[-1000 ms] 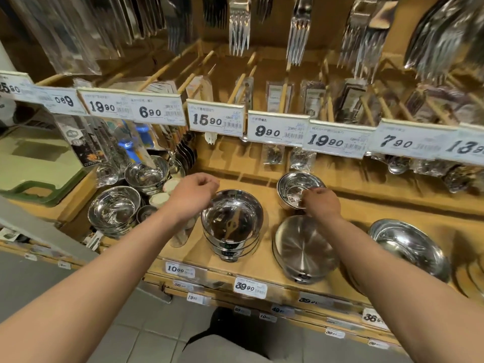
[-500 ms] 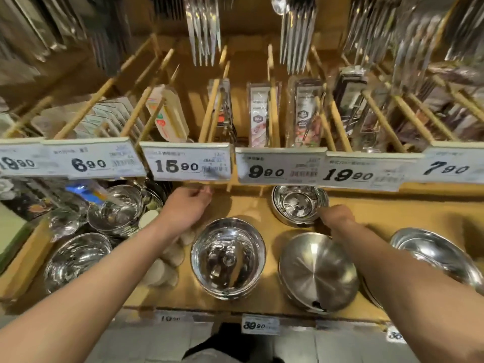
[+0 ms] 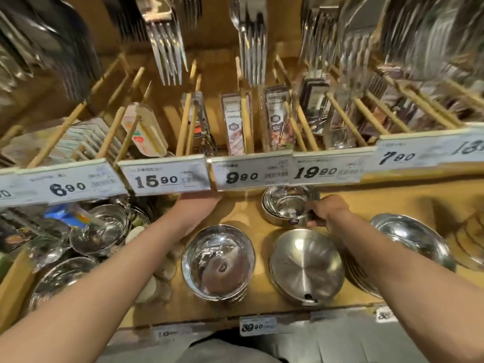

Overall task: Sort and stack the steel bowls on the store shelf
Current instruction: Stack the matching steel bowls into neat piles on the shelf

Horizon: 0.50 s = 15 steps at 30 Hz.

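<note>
Gripping the small bowl stack (image 3: pixel 286 206) is done by the right hand (image 3: pixel 327 209); left hand (image 3: pixel 195 209) grip cannot be told, fingers hidden; lifting judged next.

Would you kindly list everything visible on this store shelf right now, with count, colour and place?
small bowl stack: one stack, shiny steel, back of shelf under the 9.90 tag
deep bowl stack: one stack, mirror steel, front centre
brushed bowl: one stack, matte steel, front, right of the deep stack
wide bowls: one stack, steel, far right
left bowls: several, steel, left bin, exact count unclear
price tags: a row, white, upper shelf edge
hanging forks: many, steel, top, blurred
packaged cutlery: several packs, between wooden dividers
left hand: reaching under the 15.90 tag, fingers hidden
right hand: gripping the small bowl stack's rim
</note>
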{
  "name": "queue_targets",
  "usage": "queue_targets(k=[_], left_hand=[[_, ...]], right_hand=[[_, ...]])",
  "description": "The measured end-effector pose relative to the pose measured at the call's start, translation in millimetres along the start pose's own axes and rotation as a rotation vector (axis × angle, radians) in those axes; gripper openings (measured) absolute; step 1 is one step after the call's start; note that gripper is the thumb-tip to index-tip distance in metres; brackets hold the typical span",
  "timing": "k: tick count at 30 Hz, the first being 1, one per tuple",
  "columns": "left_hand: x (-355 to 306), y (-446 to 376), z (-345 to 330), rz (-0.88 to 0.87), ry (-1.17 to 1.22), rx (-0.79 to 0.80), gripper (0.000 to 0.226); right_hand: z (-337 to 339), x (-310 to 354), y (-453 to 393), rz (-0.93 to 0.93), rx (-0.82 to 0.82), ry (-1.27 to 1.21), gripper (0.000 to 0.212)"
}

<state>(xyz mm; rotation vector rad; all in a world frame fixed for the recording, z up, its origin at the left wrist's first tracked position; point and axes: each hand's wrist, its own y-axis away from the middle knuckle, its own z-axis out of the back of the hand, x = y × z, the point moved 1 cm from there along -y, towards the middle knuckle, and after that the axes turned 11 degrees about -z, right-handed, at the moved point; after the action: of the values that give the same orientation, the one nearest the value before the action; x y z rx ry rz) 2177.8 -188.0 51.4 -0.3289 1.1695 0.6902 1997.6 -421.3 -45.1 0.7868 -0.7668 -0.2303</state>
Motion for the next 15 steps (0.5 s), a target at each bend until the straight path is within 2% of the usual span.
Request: queue_targets(k=[5,8,12,15], left_hand=[[-17.8,14.1,-28.0,0.08,-0.201,0.088,0.032],[-32.6,24.1,-46.5,0.003,-0.213,0.08,0.028],[-42.0,37.5,-65.3,0.071,-0.061,-0.01,0.015],[-48.0,50.4,-78.3,0.068,-0.072,-0.026,0.013]], right_hand=[[18.3,-5.9,20.7,0.065,-0.025,-0.036,0.026],[30.2,-7.8,38.2,0.081,0.002,-0.06,0.019],[44.9,-16.4,58.3,0.13,0.033,-0.096,0.021],[49.4,-25.1,74.0,0.19,0.095,-0.112,0.017]])
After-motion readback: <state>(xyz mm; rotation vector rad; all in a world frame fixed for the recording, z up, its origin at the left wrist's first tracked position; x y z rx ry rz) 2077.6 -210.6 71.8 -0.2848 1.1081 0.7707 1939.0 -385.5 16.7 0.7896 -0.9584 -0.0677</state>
